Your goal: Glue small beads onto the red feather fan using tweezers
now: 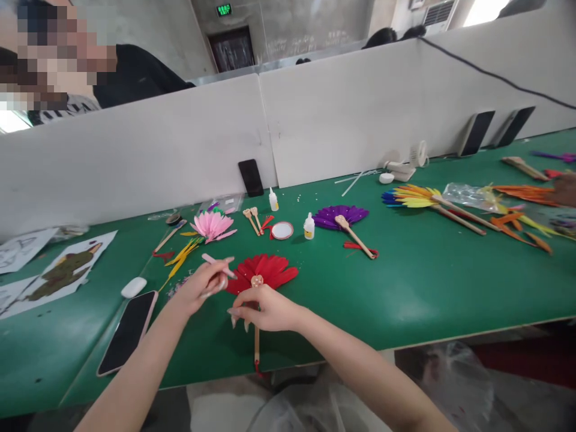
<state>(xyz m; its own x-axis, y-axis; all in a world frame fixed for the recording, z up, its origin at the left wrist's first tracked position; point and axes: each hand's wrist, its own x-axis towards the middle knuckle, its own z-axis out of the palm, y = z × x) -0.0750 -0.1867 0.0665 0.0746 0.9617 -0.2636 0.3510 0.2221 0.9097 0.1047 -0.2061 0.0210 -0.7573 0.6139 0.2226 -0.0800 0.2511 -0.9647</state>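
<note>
My left hand (207, 283) is closed around a slim pale-pink pen-like stick (216, 263), at the left edge of the red feather fan (274, 271). The fan lies flat, with a pale heart-shaped piece bearing small beads at its centre. Its wooden handle (257, 345) points toward me and ends in a red cord. Over the upper handle, my right hand (272, 309) has its fingers bent, thumb and forefinger brought together; anything between them is too small to see. Beyond the fan are a round white dish (282, 231) with a red rim and a small glue bottle (309, 228).
A pink feather fan (212, 226), a purple fan (341, 217) and a multicoloured fan (411, 197) lie around. A phone (128, 333) and white earbud case (134, 287) are at left. A white partition (342, 120) closes the green table's back; another person (139, 75) is behind it.
</note>
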